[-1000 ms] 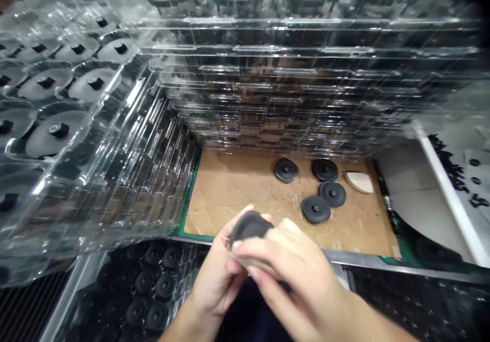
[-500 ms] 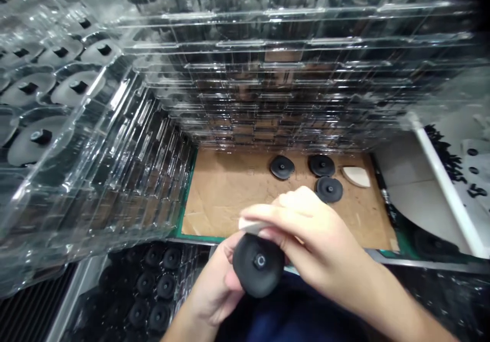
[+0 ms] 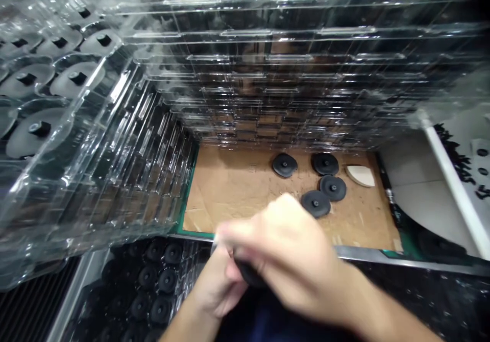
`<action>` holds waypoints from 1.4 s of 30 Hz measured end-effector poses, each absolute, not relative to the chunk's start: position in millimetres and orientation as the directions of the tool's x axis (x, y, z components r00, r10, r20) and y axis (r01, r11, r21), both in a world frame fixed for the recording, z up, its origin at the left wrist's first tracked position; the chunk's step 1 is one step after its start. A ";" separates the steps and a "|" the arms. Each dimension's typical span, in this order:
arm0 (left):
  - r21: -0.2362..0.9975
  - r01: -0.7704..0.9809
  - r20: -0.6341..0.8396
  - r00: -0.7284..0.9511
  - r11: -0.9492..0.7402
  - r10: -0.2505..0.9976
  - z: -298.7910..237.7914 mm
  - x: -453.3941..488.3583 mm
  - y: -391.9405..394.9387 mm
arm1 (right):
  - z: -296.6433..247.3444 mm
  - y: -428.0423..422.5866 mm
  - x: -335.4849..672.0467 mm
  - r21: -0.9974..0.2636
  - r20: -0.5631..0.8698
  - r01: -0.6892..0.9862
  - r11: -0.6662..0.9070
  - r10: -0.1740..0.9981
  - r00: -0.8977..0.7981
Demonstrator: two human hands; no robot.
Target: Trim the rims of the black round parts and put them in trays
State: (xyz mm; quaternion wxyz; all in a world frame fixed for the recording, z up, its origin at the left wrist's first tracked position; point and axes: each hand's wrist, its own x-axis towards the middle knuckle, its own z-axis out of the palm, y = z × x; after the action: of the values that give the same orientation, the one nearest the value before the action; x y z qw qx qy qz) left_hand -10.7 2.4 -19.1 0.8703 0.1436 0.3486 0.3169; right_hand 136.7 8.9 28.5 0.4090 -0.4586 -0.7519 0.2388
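Note:
My left hand [image 3: 218, 283] is low in the middle, its fingers closed round a dark, rounded black disc [image 3: 248, 274]. My right hand [image 3: 294, 250] lies across the top of this disc and covers most of it. The right fingers are bent together and smeared by motion. A small white pad, pinched in them half a second ago, is hidden now. Beyond the right hand, several black discs [image 3: 316, 203] with a small raised centre lie on the brown cardboard [image 3: 229, 189]. A cream wedge-shaped pad [image 3: 360, 175] rests to their right.
Tall stacks of clear plastic trays [image 3: 126, 143] wall in the left and the back. Below left, another tray of black discs [image 3: 158, 281] sits under the metal edge [image 3: 367, 253]. At right stands a white-edged bin [image 3: 455, 184], with small black parts [image 3: 455, 153] beyond it.
My right hand has moved left and over the disc, which was facing up in plain sight before. One more disc on the cardboard shows from behind the hand. The view has shifted slightly.

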 end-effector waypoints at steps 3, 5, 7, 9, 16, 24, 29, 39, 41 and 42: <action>0.426 -0.521 -0.487 0.557 0.740 0.673 -18.1 -12.0 3.9 | -1.1 18.5 150.2 -0.868 0.139 0.489 0.088 0.988 0.069; 0.406 -0.556 -0.495 0.533 0.725 0.686 -19.3 -13.0 4.1 | -29.1 18.4 154.7 -0.873 0.018 0.486 -0.040 0.993 0.114; 0.415 -0.574 -0.510 0.496 0.706 0.703 -21.9 -14.1 4.3 | -57.6 10.5 152.2 -0.844 -0.020 0.533 -0.053 0.998 0.067; 0.421 -0.594 -0.520 0.461 0.686 0.719 -24.7 -15.6 5.0 | -81.0 -3.1 145.0 -0.802 -0.018 0.594 -0.060 0.997 0.076; 0.480 -0.572 -0.586 0.355 0.665 0.728 -26.3 -19.0 12.1 | -106.5 -39.3 130.0 -0.671 0.041 0.738 -0.069 0.991 0.130; 0.491 -0.607 -0.590 0.296 0.625 0.751 -30.9 -13.9 10.4 | -103.5 -3.1 141.1 -0.694 0.055 0.717 -0.056 0.990 0.131; 0.509 -0.604 -0.582 0.284 0.613 0.762 -34.0 -14.7 8.6 | -89.7 -15.5 135.2 -0.794 0.097 0.606 0.042 0.993 0.060; 0.504 -0.550 -0.589 0.344 0.665 0.731 -24.3 0.8 7.9 | 1.5 -4.2 141.1 -0.855 0.249 0.496 0.148 0.958 0.143; 0.498 -0.510 -0.614 0.364 0.702 0.700 -22.8 1.7 6.5 | 19.3 -4.2 133.4 -0.847 0.281 0.478 0.233 0.959 0.030; 0.499 -0.497 -0.619 0.370 0.710 0.693 -22.3 1.6 5.7 | 24.4 -4.5 130.5 -0.856 0.242 0.461 0.235 0.969 -0.046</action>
State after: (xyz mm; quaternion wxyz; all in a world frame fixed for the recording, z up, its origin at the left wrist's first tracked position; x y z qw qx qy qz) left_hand 1.6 5.7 -22.3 0.8196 0.1145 0.4283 0.3629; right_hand 130.5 -4.5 24.4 0.4277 -0.5422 -0.6594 0.2973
